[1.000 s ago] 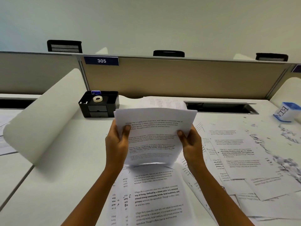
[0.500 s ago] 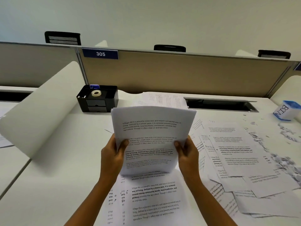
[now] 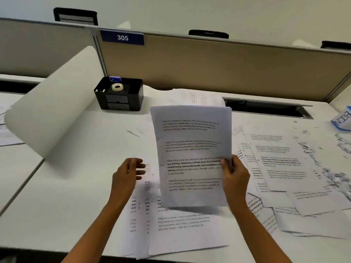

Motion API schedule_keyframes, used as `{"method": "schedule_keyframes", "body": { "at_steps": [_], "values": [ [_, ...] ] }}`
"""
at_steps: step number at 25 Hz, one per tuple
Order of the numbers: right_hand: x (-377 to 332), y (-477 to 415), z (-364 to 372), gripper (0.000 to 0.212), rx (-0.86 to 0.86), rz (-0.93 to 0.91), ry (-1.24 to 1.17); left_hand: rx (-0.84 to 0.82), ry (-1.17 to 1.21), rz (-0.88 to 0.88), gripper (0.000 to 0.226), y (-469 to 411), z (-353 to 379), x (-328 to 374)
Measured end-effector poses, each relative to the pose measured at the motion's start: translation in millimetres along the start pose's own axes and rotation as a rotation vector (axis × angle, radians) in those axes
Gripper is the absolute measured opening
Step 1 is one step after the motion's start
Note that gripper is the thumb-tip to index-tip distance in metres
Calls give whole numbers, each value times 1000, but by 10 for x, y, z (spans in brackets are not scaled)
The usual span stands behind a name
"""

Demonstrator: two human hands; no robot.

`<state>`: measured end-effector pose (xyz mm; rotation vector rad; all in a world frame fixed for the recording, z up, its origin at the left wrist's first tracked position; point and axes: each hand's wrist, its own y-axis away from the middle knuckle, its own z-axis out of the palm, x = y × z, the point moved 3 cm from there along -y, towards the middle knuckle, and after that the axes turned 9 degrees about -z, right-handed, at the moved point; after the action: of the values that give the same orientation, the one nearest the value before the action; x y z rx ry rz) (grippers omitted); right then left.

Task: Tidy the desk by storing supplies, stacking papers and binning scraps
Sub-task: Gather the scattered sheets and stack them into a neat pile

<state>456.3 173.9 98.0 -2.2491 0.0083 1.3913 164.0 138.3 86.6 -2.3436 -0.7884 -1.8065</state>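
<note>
Above desk [image 3: 72, 186], right hand [image 3: 234, 175] pinching paper stack [image 3: 191, 149] (upright), left hand [image 3: 126, 174] loose, empty

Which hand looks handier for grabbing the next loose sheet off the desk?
Probably the left. The left hand is free, fingers loose, close to the loose sheets lying in front; the right hand is busy pinching the held stack by its right edge.

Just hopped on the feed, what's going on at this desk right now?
A person is stacking printed papers. Their right hand grips a stack upright over the desk; the left hand is open beside it, not on the stack. More loose sheets lie underneath and to the right, scraps are scattered far right, and a tape roll sits in the black organizer at the back.
</note>
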Motion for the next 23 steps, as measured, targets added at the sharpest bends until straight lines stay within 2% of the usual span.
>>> {"method": "schedule_keyframes", "body": {
  "at_steps": [4,8,13,16,18,23],
  "values": [
    [266,103,-206,20,-86,284,95,72,-240,-140,34,137,-143,-264],
    [360,262,-293,29,-232,457,183,98,-375,-201,31,228,-163,-413],
    [301,440,-72,33,-468,467,342,92,-421,-218,36,269,-58,-420],
    [290,500,97,35,-492,432,438,59,-323,-280,48,270,-16,-380],
    [253,528,178,33,-492,422,402,45,-219,-339,51,270,-5,-377],
    [129,597,294,26,-537,468,226,50,-207,-341,50,296,-4,-369]
  ]
}}
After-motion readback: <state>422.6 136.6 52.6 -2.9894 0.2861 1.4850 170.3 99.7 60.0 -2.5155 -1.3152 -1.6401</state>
